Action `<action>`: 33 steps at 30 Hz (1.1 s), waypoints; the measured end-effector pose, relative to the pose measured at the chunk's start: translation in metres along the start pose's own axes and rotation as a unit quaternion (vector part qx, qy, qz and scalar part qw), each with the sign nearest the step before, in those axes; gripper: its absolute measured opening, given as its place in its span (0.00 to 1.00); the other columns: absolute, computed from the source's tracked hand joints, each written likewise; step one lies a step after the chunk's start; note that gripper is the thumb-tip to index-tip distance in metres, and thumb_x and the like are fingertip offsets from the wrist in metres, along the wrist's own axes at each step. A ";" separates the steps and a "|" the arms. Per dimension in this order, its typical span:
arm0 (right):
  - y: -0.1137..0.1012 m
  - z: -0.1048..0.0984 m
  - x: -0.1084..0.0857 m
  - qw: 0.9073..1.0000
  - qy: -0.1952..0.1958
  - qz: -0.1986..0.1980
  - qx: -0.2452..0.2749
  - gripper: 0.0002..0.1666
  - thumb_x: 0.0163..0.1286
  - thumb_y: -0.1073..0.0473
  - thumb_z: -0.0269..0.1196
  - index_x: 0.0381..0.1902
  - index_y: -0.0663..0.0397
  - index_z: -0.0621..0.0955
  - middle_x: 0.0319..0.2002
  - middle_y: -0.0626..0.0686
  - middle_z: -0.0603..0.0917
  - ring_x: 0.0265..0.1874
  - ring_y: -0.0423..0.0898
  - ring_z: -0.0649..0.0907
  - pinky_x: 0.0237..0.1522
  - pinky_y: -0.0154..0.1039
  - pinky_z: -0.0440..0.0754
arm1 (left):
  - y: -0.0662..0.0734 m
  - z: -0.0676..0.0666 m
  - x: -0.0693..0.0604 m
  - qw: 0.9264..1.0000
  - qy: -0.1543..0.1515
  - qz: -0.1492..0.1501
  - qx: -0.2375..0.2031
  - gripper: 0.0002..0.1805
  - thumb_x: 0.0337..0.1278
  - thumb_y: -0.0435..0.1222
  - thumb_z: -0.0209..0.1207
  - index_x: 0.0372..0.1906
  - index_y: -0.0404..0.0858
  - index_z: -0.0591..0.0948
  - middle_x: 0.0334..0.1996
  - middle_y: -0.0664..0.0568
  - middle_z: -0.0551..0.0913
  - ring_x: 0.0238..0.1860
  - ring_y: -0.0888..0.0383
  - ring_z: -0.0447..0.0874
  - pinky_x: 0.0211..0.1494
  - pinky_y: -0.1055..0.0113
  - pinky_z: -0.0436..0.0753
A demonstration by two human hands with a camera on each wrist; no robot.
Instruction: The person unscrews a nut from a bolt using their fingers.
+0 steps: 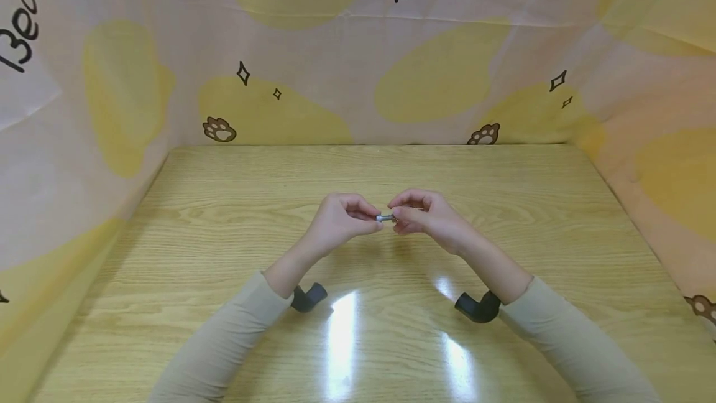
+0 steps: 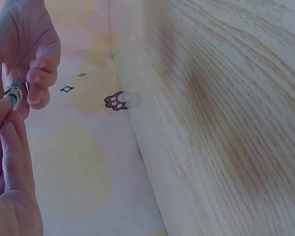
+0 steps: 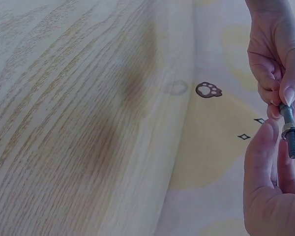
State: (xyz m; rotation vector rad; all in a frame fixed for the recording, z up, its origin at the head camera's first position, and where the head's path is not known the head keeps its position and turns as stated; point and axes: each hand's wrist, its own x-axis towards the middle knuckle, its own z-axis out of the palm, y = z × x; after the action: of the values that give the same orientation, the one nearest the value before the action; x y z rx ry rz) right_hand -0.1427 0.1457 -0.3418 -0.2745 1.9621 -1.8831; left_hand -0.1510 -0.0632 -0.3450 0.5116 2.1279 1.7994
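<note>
A small metal bolt [image 1: 385, 218] is held above the table between the two hands. My left hand [image 1: 341, 219] pinches one end of it with thumb and fingers. A silver collar [image 3: 291, 132], either a nut or a washer, sits partway along the shaft, and the threaded end [image 3: 293, 149] sticks out beyond it. My right hand [image 1: 427, 216] is around that free end, its fingers loosely bent. Gaps show between the right fingers [image 3: 265, 142] and the bolt in the right wrist view. The left hand's fingers hide the other end.
Beneath the hands lies a wood-grain table [image 1: 252, 185], with bright reflections towards the near side. Patterned fabric [image 1: 313, 67] walls in the back and both sides. A black curved piece [image 1: 309, 298] shows by the left wrist, and another black piece [image 1: 477, 308] by the right wrist.
</note>
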 end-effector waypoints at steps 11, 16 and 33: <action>-0.001 -0.003 0.000 1.000 0.000 -0.011 0.016 0.14 0.58 0.71 0.63 0.43 0.61 0.77 0.39 0.56 0.79 0.35 0.44 0.81 0.42 0.38 0.82 | 0.000 0.000 0.001 1.000 0.001 0.001 0.003 0.07 0.45 0.28 0.67 0.33 0.32 0.83 0.29 0.46 0.85 0.31 0.54 0.85 0.39 0.62 0.84; -0.001 -0.003 0.000 1.000 0.001 0.013 0.025 0.12 0.64 0.66 0.59 0.44 0.69 0.75 0.33 0.54 0.81 0.31 0.45 0.83 0.41 0.41 0.83 | 0.002 0.000 0.001 1.000 0.000 -0.002 0.006 0.07 0.45 0.28 0.68 0.33 0.32 0.83 0.29 0.47 0.85 0.31 0.54 0.85 0.39 0.63 0.84; -0.002 -0.005 0.001 0.999 0.005 0.007 0.037 0.07 0.65 0.68 0.59 0.40 0.66 0.76 0.32 0.52 0.81 0.30 0.43 0.83 0.41 0.39 0.83 | 0.005 0.000 0.002 1.000 0.003 -0.009 0.008 0.07 0.45 0.28 0.67 0.32 0.32 0.83 0.29 0.47 0.85 0.31 0.54 0.85 0.39 0.63 0.84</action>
State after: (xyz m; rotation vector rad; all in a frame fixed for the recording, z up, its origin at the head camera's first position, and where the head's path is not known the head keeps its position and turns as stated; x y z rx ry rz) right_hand -0.1457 0.1499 -0.3396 -0.2294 1.8905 -1.9482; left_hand -0.1525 -0.0618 -0.3401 0.4885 2.1461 1.7783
